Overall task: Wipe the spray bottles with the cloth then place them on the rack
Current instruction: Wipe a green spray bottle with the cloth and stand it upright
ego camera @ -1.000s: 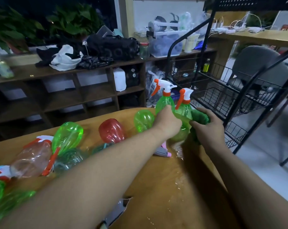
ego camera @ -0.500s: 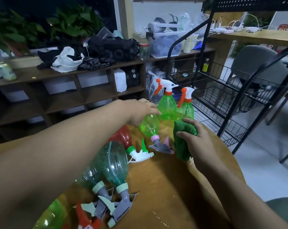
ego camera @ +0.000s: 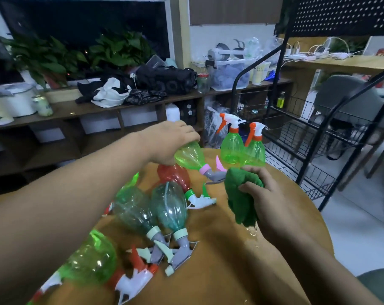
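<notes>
Upright bottles (ego camera: 231, 146) just before rack (ego camera: 292, 137)

One wide camera sits on my head, facing forward and down, close over the bench (ego camera: 219, 256); the rack (ego camera: 292, 137) stands at its right, a shelf (ego camera: 87, 111) beyond.

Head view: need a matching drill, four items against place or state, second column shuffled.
Column 1
1. green cloth
2. pink-collar green bottle
3. red bottle
4. orange-trigger bottle pair

Column 2
a. standing upright near the far edge of the table
b. bunched in the right hand
c. lying on its side on the table
d. gripped by the left hand, nozzle tilted down

Pairs: 1-b, 2-d, 3-c, 4-a
</notes>
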Motion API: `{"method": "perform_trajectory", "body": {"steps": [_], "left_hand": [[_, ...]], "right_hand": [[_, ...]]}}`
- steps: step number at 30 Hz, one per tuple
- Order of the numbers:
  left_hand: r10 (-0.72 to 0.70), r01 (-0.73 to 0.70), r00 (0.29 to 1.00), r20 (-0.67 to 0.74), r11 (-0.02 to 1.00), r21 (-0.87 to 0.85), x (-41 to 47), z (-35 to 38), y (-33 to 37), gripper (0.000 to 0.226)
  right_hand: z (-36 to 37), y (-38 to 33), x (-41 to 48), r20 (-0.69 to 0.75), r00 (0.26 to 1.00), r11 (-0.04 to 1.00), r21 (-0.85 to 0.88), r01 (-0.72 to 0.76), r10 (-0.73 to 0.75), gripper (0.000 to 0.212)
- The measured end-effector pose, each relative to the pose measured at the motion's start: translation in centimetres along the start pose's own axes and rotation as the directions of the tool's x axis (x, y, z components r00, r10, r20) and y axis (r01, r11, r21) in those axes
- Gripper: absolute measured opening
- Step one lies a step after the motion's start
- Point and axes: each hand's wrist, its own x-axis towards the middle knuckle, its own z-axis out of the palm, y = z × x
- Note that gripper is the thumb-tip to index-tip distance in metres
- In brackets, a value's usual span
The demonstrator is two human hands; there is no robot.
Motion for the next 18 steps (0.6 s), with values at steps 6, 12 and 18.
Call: {"method": "perform_trajectory", "body": {"steps": [6, 12, 18], "left_hand": [[-0.369, 0.356, 0.928, -0.039, 0.915, -0.193, -12.8, -1.7, 4.0, 0.097], [-0.764, 0.576, 0.642, -0.068, 0.539, -0.615, -23.8, -0.2, 14.9, 0.105], [-0.952, 0.427, 0.281, -0.118, 0.234, -0.873, -29.6, 2.9, 23.7, 0.086]], "right_hand": [[4.0, 0.4, -6.6, 0.115, 0.988, 0.994, 0.048, 0.099, -0.104, 0.035], [8.9, 2.6, -14.4, 0.07, 0.958, 0.958, 0.094, 0.27, -0.277, 0.038], [11.7, 6.4, -20.0, 0.084, 0.959, 0.954, 0.152, 0.257, -0.272, 0.045]]}}
